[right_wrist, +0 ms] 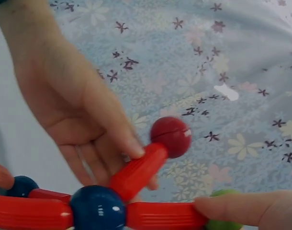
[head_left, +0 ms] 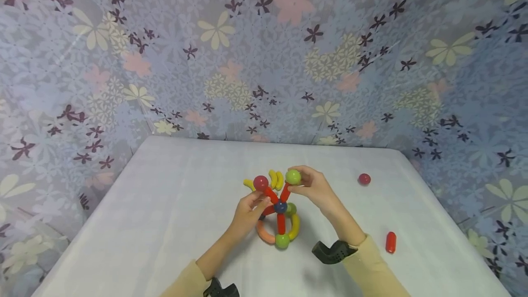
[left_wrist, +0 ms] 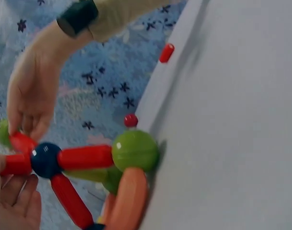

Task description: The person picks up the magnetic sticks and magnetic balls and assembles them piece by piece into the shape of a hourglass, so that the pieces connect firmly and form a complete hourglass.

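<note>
A construction of coloured rods and balls stands on the table, with a dark blue ball (head_left: 280, 206) joining several red rods near its top. Its base is a ring with an orange curved rod (left_wrist: 128, 199), a yellow curved rod (head_left: 294, 227) and a green ball (head_left: 282, 241). My left hand (head_left: 247, 214) pinches the upper red rod (right_wrist: 141, 170) that carries a red ball (right_wrist: 171, 137). Opposite it, my right hand (head_left: 315, 187) grips another red rod (right_wrist: 160, 214) just below its light green ball (head_left: 293, 177). Both rods slant upward from the blue ball.
Several yellow curved rods (head_left: 279, 180) lie behind the construction on the white table (head_left: 165, 187). To the right are a loose red ball (head_left: 364, 178) and, closer to me, a red rod (head_left: 391, 242). A flowered sheet (head_left: 264, 58) hangs behind the table's far edge.
</note>
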A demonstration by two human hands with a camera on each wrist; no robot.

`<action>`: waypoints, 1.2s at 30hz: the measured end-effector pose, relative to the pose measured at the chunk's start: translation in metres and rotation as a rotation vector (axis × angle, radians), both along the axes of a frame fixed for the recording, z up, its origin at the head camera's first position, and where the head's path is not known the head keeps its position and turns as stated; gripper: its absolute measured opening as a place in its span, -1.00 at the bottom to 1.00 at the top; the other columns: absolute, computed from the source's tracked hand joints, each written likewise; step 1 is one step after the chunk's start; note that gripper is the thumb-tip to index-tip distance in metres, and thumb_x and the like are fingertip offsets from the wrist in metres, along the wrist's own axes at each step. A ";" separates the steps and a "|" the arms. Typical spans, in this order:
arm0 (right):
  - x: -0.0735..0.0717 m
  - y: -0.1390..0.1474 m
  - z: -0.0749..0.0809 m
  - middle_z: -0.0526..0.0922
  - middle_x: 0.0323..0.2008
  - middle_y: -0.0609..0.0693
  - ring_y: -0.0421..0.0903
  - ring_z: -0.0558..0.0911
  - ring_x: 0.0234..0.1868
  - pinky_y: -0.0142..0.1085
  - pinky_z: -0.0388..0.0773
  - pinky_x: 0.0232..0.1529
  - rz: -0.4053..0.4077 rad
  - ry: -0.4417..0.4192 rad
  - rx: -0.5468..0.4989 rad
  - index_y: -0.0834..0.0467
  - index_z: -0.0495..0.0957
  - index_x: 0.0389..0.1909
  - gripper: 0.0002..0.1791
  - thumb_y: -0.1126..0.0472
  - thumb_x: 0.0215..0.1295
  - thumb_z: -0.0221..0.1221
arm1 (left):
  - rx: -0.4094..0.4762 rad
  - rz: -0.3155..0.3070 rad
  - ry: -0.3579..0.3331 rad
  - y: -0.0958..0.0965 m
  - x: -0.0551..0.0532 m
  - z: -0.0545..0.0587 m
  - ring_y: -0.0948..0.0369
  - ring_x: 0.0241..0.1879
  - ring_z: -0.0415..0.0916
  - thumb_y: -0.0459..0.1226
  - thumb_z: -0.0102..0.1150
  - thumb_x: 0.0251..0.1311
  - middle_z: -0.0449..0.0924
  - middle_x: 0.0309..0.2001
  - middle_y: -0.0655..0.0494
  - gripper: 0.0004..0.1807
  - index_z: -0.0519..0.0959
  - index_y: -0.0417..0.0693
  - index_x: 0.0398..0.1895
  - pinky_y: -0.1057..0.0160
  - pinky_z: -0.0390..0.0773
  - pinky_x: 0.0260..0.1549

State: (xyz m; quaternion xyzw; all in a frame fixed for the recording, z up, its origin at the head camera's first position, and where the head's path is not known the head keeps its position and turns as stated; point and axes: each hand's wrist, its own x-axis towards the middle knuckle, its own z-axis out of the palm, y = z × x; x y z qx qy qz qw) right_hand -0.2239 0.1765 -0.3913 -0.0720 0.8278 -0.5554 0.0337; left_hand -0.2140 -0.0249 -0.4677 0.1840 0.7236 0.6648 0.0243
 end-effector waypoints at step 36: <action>-0.051 0.036 -0.026 0.56 0.04 0.16 -0.21 0.58 -0.12 -0.26 0.56 0.02 -0.063 -0.112 -0.069 0.24 0.35 0.23 -0.45 -0.06 0.41 0.00 | 0.051 -0.202 -0.055 0.009 -0.006 0.002 -0.01 0.27 0.40 -0.32 0.01 0.33 0.47 0.23 -0.16 -0.49 0.27 -0.16 0.34 0.31 0.42 0.19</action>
